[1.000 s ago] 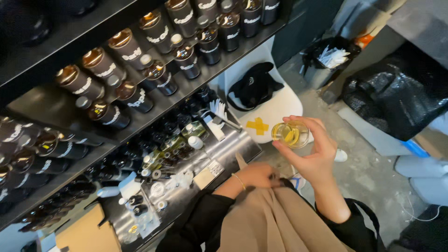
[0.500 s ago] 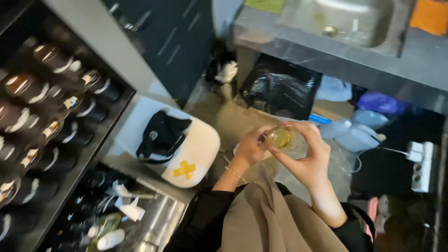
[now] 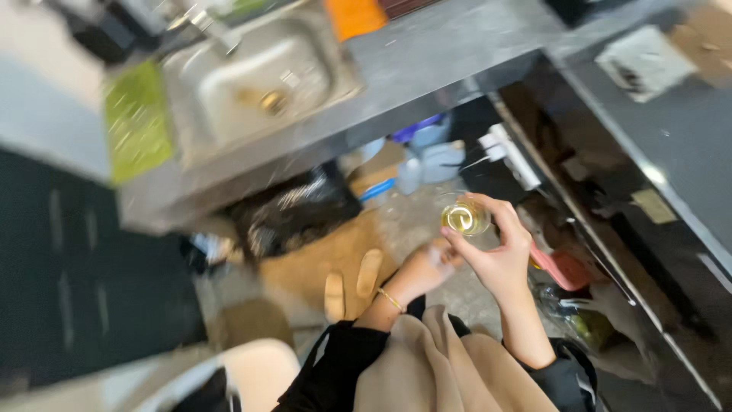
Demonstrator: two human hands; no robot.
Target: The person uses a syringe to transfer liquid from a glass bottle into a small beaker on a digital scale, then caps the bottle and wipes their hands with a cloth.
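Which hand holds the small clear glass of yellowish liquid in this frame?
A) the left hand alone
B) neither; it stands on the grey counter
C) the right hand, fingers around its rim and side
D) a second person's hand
C: the right hand grips the glass in the air above the floor, while the left hand sits just below it; blur hides whether it touches.
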